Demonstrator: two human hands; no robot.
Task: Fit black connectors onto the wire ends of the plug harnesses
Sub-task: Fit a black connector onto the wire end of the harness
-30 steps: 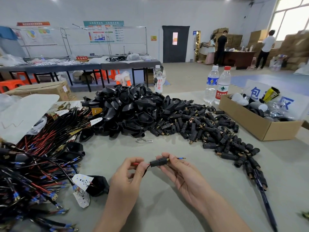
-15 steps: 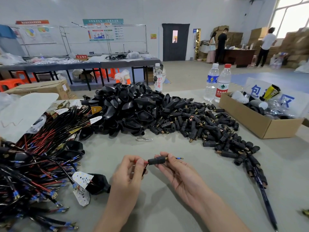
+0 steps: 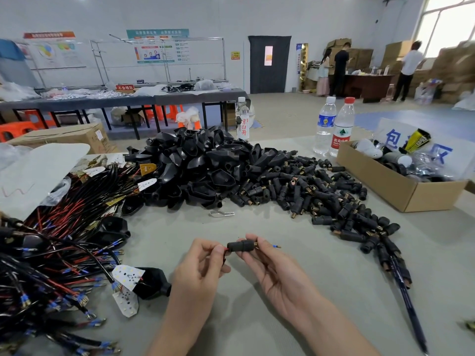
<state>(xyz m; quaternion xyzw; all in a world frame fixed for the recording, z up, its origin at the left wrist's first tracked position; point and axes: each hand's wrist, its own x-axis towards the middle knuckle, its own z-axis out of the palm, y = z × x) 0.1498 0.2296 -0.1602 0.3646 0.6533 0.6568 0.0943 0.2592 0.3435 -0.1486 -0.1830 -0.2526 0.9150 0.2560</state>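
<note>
Head view: grey table [image 3: 167,227], with the connector pile [image 3: 321,196] as landmark. The pile runs as a band from mid-table toward the near right. Directly left of the pile and touching it is a heap of black plug shells [image 3: 200,165]. Further left of the pile, the harness bundle [image 3: 59,240] covers the table's left side down to the near edge. Right of the pile sits a cardboard box [image 3: 385,186], close by but apart from it. Behind the pile stand two water bottles [image 3: 343,127]. A metal clip [image 3: 222,213] lies just in front of the pile's left end. A dark rod [image 3: 408,312] trails from the pile's near tip toward the near edge. Open tabletop shows in front of the pile, between bundle and rod, and both hands are there.

The black connector [image 3: 240,245] is held off the table, in front of the pile and apart from it. Right hand [image 3: 277,273] pinches the connector body between thumb and fingertips. Left hand [image 3: 198,273] pinches the red wire [image 3: 225,253] just at the connector's left end. A blue-sleeved wire tip [image 3: 276,246] pokes out of the connector's brass end, pointing toward the pile's near tip.
</note>
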